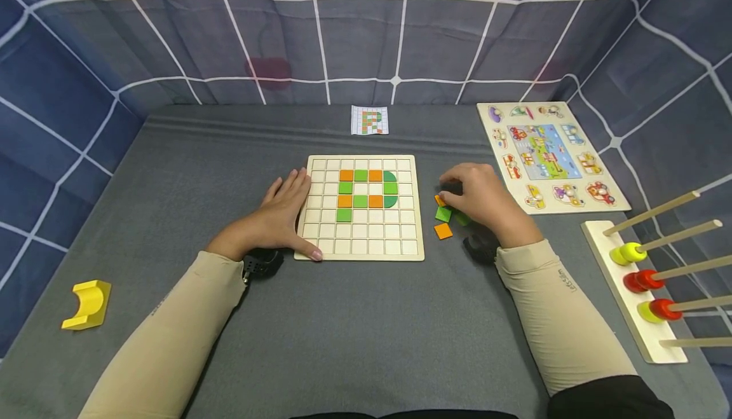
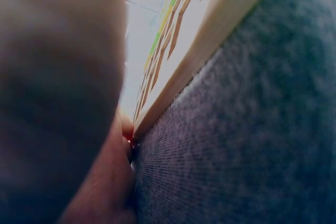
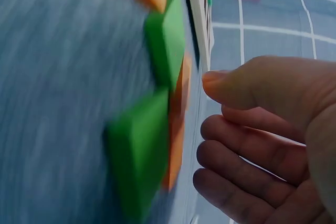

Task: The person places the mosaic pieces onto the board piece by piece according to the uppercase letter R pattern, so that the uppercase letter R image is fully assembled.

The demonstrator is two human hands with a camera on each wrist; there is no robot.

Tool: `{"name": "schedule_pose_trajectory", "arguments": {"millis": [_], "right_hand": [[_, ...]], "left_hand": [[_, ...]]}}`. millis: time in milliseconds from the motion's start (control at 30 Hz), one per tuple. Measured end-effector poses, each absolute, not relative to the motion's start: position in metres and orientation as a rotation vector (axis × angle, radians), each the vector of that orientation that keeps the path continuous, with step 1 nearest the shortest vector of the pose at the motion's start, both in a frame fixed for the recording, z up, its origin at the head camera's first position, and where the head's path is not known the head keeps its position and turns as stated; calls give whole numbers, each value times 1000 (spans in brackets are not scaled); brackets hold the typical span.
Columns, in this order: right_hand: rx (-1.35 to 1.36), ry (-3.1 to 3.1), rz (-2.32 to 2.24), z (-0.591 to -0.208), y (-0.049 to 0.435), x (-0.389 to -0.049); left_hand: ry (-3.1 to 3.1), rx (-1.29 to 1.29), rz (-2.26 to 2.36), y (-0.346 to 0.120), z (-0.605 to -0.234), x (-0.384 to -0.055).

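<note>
My left hand (image 1: 276,220) lies along the left edge of a wooden grid board (image 1: 366,241), fingers straight, thumb on its near left corner. In the left wrist view the board's edge (image 2: 194,51) runs beside that hand. Orange, green and rounded dark-green tiles (image 1: 375,201) sit in the board's upper squares, in a looped shape. Right of the board, my right hand (image 1: 483,193) hovers close over loose tiles, among them a green tile (image 1: 443,213) and an orange tile (image 1: 443,231). The right wrist view shows its thumb and fingers apart, nothing between them, beside a green tile (image 3: 144,148).
A small pattern card (image 1: 369,120) lies beyond the board. At the back right is a picture puzzle board (image 1: 497,117); nearer stands a wooden peg rack (image 1: 623,298) with red and yellow-green rings, its pegs jutting out. A yellow arched block (image 1: 94,304) lies at left.
</note>
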State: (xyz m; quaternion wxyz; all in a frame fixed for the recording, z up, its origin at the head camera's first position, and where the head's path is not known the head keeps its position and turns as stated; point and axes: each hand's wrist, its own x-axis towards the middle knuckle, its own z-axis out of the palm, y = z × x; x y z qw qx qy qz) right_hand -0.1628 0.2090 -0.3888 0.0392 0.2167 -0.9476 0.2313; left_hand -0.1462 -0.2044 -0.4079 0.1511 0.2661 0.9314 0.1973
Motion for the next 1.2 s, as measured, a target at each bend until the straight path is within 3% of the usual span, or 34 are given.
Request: {"name": "schedule_pose_trajectory", "arguments": {"millis": [333,1200], "right_hand": [[660,-2926,640,-391,237,-159],[740,-2926,693,-393,240,-157]], "left_hand": [[2679,763,566,-204,-409,-146],[2669,767,577,-204,-409,-147]]}}
